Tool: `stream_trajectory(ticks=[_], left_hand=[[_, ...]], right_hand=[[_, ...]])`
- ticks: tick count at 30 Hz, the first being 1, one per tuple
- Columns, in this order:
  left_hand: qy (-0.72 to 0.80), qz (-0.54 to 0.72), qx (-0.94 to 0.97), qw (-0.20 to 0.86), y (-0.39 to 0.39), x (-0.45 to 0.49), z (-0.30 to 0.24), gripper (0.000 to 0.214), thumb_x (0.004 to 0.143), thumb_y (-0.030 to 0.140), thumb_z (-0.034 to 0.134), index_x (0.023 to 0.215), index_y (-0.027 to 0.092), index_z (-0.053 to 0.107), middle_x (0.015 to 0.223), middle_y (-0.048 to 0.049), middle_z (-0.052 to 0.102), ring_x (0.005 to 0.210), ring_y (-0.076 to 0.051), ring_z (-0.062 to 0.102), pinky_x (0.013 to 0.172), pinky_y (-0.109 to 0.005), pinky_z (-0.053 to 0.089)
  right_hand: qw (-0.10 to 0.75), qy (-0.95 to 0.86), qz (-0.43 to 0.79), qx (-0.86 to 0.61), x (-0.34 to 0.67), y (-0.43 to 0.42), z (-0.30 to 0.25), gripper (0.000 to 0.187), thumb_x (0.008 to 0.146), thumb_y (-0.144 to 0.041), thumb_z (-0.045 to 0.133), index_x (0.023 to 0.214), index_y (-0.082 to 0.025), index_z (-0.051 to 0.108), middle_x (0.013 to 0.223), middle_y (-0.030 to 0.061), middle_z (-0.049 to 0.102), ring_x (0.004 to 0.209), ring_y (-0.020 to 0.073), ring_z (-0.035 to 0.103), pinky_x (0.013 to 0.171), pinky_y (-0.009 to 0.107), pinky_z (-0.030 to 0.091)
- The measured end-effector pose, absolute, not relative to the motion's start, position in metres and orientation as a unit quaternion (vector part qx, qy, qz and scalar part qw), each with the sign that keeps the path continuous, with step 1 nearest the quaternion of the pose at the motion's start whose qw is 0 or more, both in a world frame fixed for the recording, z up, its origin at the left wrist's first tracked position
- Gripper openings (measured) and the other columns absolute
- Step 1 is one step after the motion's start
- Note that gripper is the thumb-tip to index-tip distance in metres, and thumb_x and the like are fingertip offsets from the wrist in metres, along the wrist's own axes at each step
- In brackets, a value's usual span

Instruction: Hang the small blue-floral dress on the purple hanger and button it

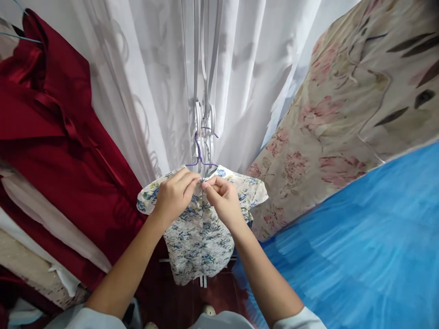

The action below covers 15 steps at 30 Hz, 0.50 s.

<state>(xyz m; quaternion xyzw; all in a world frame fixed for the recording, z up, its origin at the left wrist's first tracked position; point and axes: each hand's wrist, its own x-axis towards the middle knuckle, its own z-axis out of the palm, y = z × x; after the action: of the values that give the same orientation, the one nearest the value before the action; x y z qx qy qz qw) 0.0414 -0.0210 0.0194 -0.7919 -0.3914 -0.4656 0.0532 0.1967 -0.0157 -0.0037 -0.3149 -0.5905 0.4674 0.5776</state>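
A short-sleeved floral blouse [199, 242], white with blue and yellow print, hangs on a purple wire hanger [199, 155] in front of me. My left hand [175, 192] pinches one side of its neckline at the centre. Just beside it, my right hand [223, 197] pinches the other side, thumb and fingers pressed together. The fingertips nearly meet at the top of the front opening, and they hide whatever small fastening may lie between them. The hanger's hook hangs by white plastic loops on a white stand [202, 55].
White curtains [154, 68] fall behind the stand. Dark red garments [68, 160] hang close on the left. To the right are a cream cloth with pink flowers [329, 119] and a blue tulle garment [360, 237]. Below lies a dark reddish floor [222, 294].
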Motion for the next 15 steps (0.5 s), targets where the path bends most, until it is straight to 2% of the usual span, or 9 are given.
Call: stream_trajectory(ticks=[2,5,8,10,12,15], left_hand=[[-0.38,-0.509,-0.767,0.091,-0.022,0.04,0.036,0.018,0.098,0.021,0.047,0.09,0.018,0.063,0.084,-0.0023,0.06,0.081,-0.014,0.058,0.076,-0.026,0.046],[-0.377,-0.562,-0.727,0.114,-0.032,0.032,0.053,0.018,0.098,0.018,0.046,0.086,0.018,0.059,0.082,-0.0017,0.056,0.08,-0.013,0.055,0.078,-0.027,0.045],[-0.36,-0.481,-0.796,0.07,-0.031,0.024,0.053,0.009,0.096,0.02,0.052,0.097,0.019,0.061,0.098,-0.0039,0.062,0.094,-0.017,0.058,0.088,-0.032,0.046],[-0.336,-0.413,-0.845,0.052,-0.022,0.024,0.044,0.013,0.094,0.02,0.055,0.105,0.02,0.062,0.104,-0.0048,0.065,0.099,-0.018,0.058,0.09,-0.034,0.047],[-0.319,-0.39,-0.862,0.058,-0.011,0.026,0.034,0.014,0.095,0.018,0.053,0.103,0.02,0.064,0.097,-0.0049,0.066,0.095,-0.018,0.059,0.086,-0.033,0.049],[-0.306,-0.432,-0.846,0.063,-0.001,0.026,0.03,0.015,0.095,0.015,0.051,0.097,0.019,0.065,0.089,-0.0046,0.065,0.09,-0.017,0.06,0.082,-0.031,0.05]], right_hand=[[0.587,-0.593,0.437,-0.336,0.195,-0.01,-0.017,0.031,0.084,-0.042,0.065,0.069,-0.02,0.048,0.049,-0.0091,0.036,0.042,0.0064,0.028,0.044,0.022,0.018],[0.591,-0.571,0.455,-0.343,0.193,-0.008,-0.036,0.036,0.084,-0.045,0.065,0.067,-0.021,0.045,0.049,-0.0092,0.034,0.044,0.0067,0.024,0.044,0.022,0.016],[0.605,-0.554,0.481,-0.311,0.192,-0.014,-0.035,0.035,0.085,-0.046,0.065,0.069,-0.021,0.046,0.05,-0.0096,0.031,0.046,0.0068,0.021,0.045,0.022,0.015],[0.609,-0.556,0.478,-0.3,0.19,-0.018,-0.025,0.033,0.086,-0.045,0.065,0.072,-0.021,0.048,0.051,-0.0095,0.031,0.046,0.007,0.021,0.046,0.023,0.015],[0.609,-0.564,0.465,-0.307,0.186,-0.017,-0.016,0.03,0.087,-0.043,0.064,0.073,-0.021,0.049,0.051,-0.0093,0.031,0.046,0.0073,0.022,0.046,0.023,0.016],[0.618,-0.573,0.417,-0.34,0.178,-0.008,-0.015,0.027,0.087,-0.037,0.061,0.071,-0.021,0.047,0.052,-0.0087,0.033,0.045,0.0076,0.026,0.046,0.023,0.019]])
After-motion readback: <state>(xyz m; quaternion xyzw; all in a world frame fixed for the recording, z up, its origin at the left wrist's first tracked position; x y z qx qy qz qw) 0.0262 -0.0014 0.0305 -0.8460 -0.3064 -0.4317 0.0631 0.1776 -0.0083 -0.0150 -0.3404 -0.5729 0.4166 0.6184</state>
